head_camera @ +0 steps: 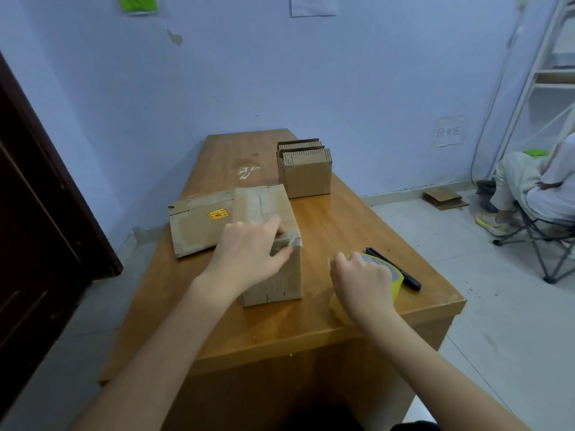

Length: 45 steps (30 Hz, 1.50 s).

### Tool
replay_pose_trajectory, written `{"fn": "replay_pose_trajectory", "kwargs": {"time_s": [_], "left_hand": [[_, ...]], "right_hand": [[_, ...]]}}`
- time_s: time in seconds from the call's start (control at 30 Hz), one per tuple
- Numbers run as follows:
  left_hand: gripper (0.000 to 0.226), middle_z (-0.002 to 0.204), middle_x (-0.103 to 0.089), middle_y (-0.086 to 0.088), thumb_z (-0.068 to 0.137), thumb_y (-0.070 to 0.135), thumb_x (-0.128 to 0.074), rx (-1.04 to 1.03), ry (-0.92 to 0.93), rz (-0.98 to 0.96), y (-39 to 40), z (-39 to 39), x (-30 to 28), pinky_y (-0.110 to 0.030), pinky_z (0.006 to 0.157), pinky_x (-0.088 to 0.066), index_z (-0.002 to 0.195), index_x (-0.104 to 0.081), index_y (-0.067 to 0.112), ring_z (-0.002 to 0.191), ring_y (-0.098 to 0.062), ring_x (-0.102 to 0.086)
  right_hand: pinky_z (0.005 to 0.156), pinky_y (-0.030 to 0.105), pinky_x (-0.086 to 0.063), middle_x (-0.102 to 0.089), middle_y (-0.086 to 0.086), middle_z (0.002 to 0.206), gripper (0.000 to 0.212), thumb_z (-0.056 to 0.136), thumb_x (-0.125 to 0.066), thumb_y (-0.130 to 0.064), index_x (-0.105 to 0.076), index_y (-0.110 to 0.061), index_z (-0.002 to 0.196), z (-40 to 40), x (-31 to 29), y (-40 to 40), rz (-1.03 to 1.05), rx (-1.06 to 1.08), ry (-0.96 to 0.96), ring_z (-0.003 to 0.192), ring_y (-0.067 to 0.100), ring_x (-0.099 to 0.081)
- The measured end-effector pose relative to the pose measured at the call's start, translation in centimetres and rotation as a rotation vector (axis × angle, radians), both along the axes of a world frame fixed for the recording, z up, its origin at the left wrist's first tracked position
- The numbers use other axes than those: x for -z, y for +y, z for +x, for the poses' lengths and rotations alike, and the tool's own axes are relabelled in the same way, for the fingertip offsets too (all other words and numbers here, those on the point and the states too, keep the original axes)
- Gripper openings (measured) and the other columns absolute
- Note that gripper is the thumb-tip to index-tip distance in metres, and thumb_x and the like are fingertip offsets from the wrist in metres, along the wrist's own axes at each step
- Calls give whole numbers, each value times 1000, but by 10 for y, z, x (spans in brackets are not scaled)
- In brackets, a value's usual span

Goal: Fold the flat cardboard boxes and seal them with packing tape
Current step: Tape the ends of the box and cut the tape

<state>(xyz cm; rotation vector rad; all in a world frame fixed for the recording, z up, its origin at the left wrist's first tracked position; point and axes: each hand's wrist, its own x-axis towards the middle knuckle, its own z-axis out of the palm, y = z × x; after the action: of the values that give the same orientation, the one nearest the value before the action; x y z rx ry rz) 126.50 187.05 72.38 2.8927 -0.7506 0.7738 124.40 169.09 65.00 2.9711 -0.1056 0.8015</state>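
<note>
A folded cardboard box [273, 275] with clear tape across its top stands on the wooden table [342, 219]. My left hand [249, 253] rests on the box's near top edge, fingers on the top and thumb pressing the tape down over the front face. To the right, my right hand [361, 278] grips a yellow roll of packing tape [389, 272] that sits on the table. A flattened box with a yellow sticker [199, 222] lies behind and left of the folded one.
A small box holding a stack of flat cardboard pieces [306, 169] stands at the table's far side. A black pen-like tool [395, 269] lies just right of the tape roll. A person sits on a folding chair [535, 225] at the right, flat cardboard [443, 197] on the floor nearby.
</note>
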Motion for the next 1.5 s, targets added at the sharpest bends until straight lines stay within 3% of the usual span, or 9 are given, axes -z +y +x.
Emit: {"fn": "replay_pose_trajectory", "kwargs": {"time_s": [0.17,0.23,0.3,0.4,0.53,0.77,0.93,1.07,1.5], "left_hand": [[36,114,-64,16,95,48,-43,23,37,5,3,0,-4,-8,53,-20,118,-57,26,95,-5,-61],[36,117,-64,15,95,47,-45,27,82,-18,2,0,-7,-11,57,-28,121,-57,25,100,-6,-60],[35,117,-64,12,95,45,-46,33,90,-35,3,-1,-10,-17,68,-37,119,-59,25,103,-8,-60],[33,122,-63,11,95,45,-47,36,95,-48,5,-3,-9,-19,74,-37,118,-60,25,107,-9,-59],[41,126,-54,12,89,50,-54,72,211,-59,9,-4,-10,-23,84,-41,122,-57,25,111,-11,-55],[44,117,-55,19,76,48,-57,250,556,-380,44,6,-24,-33,106,-35,119,-54,42,117,-2,-46],[51,127,-55,25,82,-5,-58,284,591,-468,91,7,-11,-23,111,-24,112,-64,36,126,9,-39],[43,125,-57,21,81,2,-70,287,449,-567,91,6,8,0,98,-27,111,-65,32,122,12,-42],[30,105,-67,9,65,9,-83,303,354,-810,81,10,18,-5,92,-40,93,-74,13,109,7,-56]], "right_hand": [[48,19,0,-15,-3,48,27,60,-78,-12,-65,-15,83,7,17,2,-46,-29,134,40,13,-2],[44,27,-11,-29,-2,57,52,90,-48,-16,-39,-20,141,11,21,0,-99,15,250,44,14,-21],[47,27,-24,-44,1,72,63,97,-35,-24,-6,-21,153,7,14,-1,-98,16,285,56,16,-40],[79,32,-45,-55,10,118,69,97,-39,-39,-4,-18,153,2,-14,7,-27,59,232,104,26,-55],[80,30,-48,-59,2,121,44,89,-52,-12,-53,-18,133,1,-49,5,202,-392,-132,106,21,-56],[106,23,-36,-57,-15,129,60,80,-46,13,-63,-30,119,31,-86,-12,497,-934,407,123,0,-48],[105,25,-41,-57,-14,131,39,84,-64,0,-68,-24,116,35,-76,-15,573,-954,456,126,-4,-45],[102,26,-45,-61,-13,126,31,83,-71,-12,-70,-23,112,39,-69,-14,609,-958,362,126,-4,-46],[86,25,-54,-68,-14,112,24,74,-78,-27,-73,-25,98,41,-49,-1,707,-923,126,118,-2,-55]]}}
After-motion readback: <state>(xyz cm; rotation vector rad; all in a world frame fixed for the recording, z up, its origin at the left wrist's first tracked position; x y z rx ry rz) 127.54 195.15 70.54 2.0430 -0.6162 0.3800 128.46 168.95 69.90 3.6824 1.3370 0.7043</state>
